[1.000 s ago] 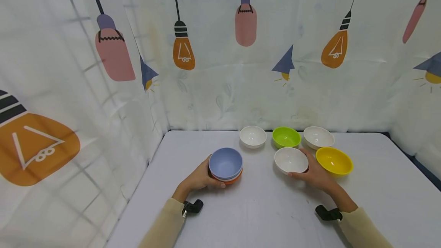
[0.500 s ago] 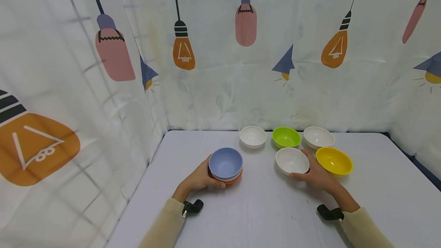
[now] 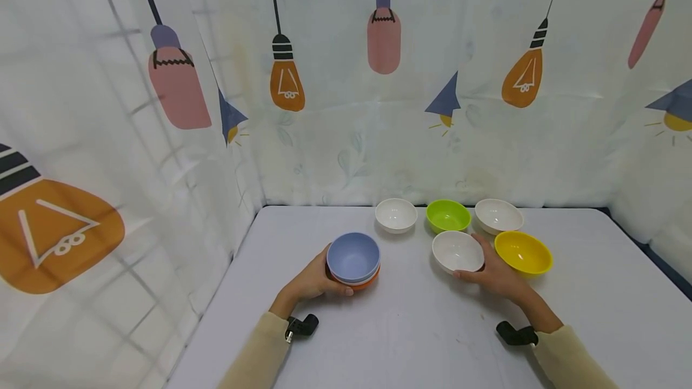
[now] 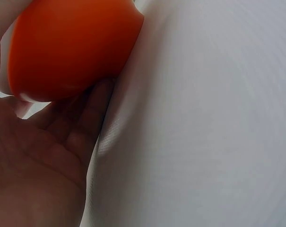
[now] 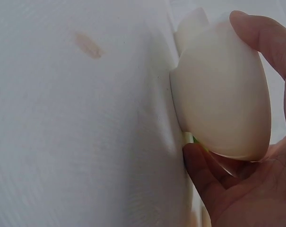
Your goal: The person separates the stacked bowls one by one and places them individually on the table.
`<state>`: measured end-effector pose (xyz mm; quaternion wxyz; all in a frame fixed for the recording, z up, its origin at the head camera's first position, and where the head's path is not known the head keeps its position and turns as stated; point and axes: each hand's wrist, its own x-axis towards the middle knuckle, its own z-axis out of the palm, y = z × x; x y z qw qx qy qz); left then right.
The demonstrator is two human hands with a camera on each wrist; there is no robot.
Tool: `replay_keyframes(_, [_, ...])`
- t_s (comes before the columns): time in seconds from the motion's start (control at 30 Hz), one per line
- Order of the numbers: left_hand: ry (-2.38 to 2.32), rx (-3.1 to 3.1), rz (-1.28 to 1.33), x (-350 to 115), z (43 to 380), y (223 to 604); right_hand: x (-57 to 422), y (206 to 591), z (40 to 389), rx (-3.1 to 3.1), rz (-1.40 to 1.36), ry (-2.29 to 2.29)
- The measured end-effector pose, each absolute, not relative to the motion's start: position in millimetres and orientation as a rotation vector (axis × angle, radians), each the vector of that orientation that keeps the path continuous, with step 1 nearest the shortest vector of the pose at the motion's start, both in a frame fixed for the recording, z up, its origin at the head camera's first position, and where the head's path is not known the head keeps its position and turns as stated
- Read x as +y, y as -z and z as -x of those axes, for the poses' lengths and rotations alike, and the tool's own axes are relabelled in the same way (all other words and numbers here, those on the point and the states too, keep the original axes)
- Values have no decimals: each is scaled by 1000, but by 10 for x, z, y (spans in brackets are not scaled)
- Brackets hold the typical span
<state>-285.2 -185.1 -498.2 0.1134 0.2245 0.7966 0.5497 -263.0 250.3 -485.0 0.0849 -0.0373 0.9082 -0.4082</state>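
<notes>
My left hand [image 3: 315, 279] grips the side of a small stack of bowls, thumb at the front. On top is a blue bowl [image 3: 354, 256]; under it shows a white rim, and lowest an orange bowl [image 4: 76, 47], standing on the table. With my right hand [image 3: 498, 274] I hold a white bowl [image 3: 457, 251] by its right side, thumb at the front and fingers behind. In the right wrist view that bowl [image 5: 223, 90] stands at the table surface, its outer wall between thumb and fingers.
Behind the held white bowl stand another white bowl [image 3: 396, 215], a green bowl [image 3: 449, 216] and a further white bowl [image 3: 498, 216]. A yellow bowl [image 3: 524, 253] sits just right of my right hand. A patterned curtain [image 3: 335, 137] hangs behind the white table [image 3: 400, 341].
Over the last second the held white bowl and my right hand have shifted very slightly to the right. The left hand stays on the stack.
</notes>
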Motion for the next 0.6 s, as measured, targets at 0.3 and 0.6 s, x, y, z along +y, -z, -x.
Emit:
replay_keyframes(0.3, [-1606,2335,-665,-1853,2855,4976,2504,4846,2646,2709,115,1211])
replay_keyframes(0.6, [-1604,2331,-651,-1850,2846,4964,2507,4833,2641,2718,129,1208])
